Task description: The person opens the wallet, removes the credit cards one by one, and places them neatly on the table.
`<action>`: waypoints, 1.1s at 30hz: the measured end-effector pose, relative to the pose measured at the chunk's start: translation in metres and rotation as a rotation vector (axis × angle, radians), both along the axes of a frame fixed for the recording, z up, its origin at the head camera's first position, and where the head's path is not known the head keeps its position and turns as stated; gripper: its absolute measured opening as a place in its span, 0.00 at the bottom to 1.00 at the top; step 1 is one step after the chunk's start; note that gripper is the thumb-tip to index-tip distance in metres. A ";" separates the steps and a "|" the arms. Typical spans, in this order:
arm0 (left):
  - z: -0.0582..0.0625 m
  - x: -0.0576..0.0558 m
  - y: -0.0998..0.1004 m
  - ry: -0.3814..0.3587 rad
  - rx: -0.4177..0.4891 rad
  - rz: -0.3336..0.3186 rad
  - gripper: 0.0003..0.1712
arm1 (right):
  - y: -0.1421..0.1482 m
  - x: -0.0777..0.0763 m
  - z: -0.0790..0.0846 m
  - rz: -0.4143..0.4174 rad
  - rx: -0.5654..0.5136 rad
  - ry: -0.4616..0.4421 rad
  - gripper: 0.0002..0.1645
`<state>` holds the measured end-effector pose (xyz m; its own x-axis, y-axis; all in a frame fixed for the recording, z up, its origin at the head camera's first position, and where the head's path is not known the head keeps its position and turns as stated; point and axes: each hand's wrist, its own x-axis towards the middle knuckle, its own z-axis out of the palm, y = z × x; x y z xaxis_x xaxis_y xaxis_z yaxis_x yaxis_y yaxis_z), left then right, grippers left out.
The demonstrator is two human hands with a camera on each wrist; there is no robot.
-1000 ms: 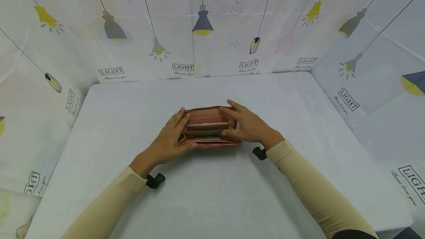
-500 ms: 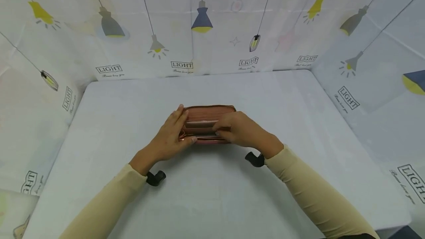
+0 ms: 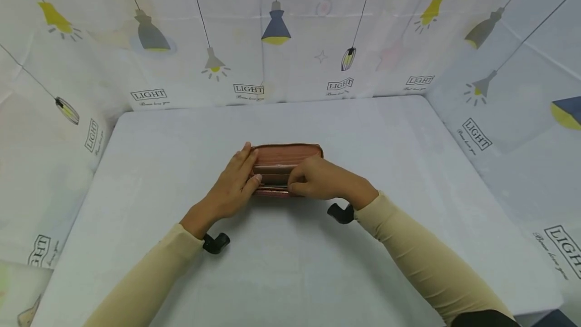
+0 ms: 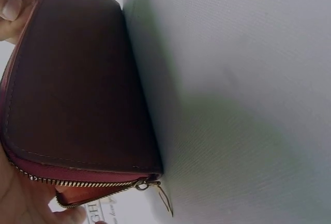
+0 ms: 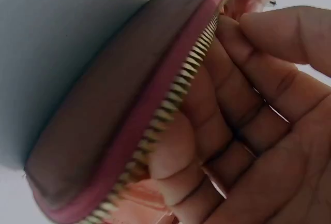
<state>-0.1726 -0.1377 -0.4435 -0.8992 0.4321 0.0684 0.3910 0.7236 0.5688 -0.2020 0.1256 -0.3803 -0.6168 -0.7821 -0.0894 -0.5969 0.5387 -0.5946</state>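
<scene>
A brownish-pink zip wallet (image 3: 286, 154) stands unzipped on the white table, its inner pockets facing up. At its left end my left hand (image 3: 229, 183) holds it, fingers along the side and thumb over the front inner edge. My right hand (image 3: 324, 178) reaches into the right half with curled fingers. In the right wrist view, the fingers (image 5: 207, 94) go in behind the brass zip teeth (image 5: 170, 100), with thumb and forefinger close together. Whatever may lie between those fingertips is hidden. The left wrist view shows the wallet's plain outer face (image 4: 77, 84) and the zip pull (image 4: 164, 198).
A white-covered table (image 3: 290, 266) surrounds the wallet. Behind it and at the sides hang white curtains printed with lamps (image 3: 276, 26). A black wrist camera mount (image 3: 216, 242) shows below the left wrist, another mount (image 3: 341, 213) below the right.
My right hand has moved from the wallet's right rim, fingers spread, to curl into its pockets, shifting left. My left thumb has moved up over the front edge.
</scene>
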 end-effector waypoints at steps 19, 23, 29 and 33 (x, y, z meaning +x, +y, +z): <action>0.003 0.002 -0.004 -0.021 -0.029 -0.020 0.50 | -0.020 0.011 0.003 0.098 0.241 0.123 0.09; 0.003 0.001 -0.004 -0.019 -0.046 -0.023 0.51 | -0.024 0.013 0.005 0.100 0.310 0.209 0.03; 0.004 0.001 -0.004 -0.030 -0.051 -0.024 0.51 | -0.028 0.016 0.005 0.100 0.407 0.317 0.05; 0.005 0.001 -0.004 -0.034 -0.048 -0.024 0.51 | -0.030 0.017 0.001 0.093 0.403 0.453 0.07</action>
<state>-0.1719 -0.1414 -0.4386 -0.8899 0.4558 0.0166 0.3898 0.7411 0.5467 -0.1853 0.0952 -0.3797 -0.5937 -0.7934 -0.1346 -0.7977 0.6022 -0.0312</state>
